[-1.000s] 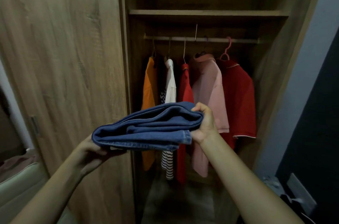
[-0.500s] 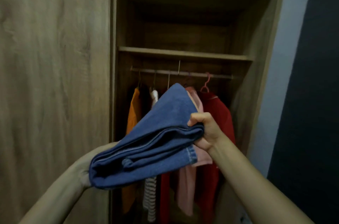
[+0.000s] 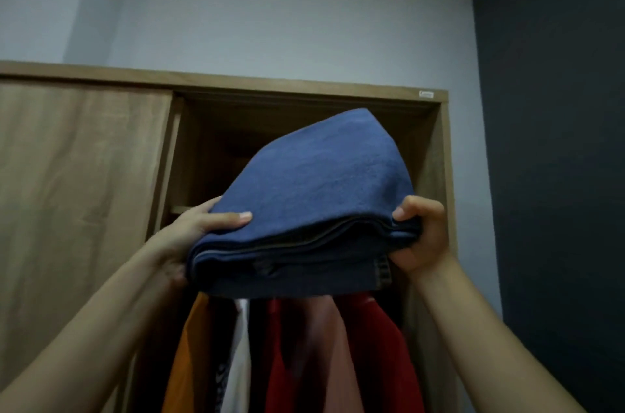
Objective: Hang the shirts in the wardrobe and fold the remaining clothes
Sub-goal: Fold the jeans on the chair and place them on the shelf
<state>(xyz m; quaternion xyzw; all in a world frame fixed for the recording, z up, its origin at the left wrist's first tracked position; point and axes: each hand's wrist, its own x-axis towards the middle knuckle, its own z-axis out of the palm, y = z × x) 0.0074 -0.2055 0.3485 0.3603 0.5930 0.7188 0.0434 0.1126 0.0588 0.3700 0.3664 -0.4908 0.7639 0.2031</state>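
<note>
Raised higher: folded jeans (image 3: 314, 196), gripped by left hand (image 3: 189, 236), right hand (image 3: 422, 236); shirts (image 3: 297, 358) hang in wardrobe (image 3: 304, 87).

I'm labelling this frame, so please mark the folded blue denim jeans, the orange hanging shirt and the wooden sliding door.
Folded blue denim jeans (image 3: 314, 189), head view, top face.
Orange hanging shirt (image 3: 189, 355), head view, front panel.
Wooden sliding door (image 3: 77, 175), head view, middle of panel.

Both arms raised, left hand (image 3: 189, 230) and right hand (image 3: 422, 236) clenched, thumbs on top.
</note>
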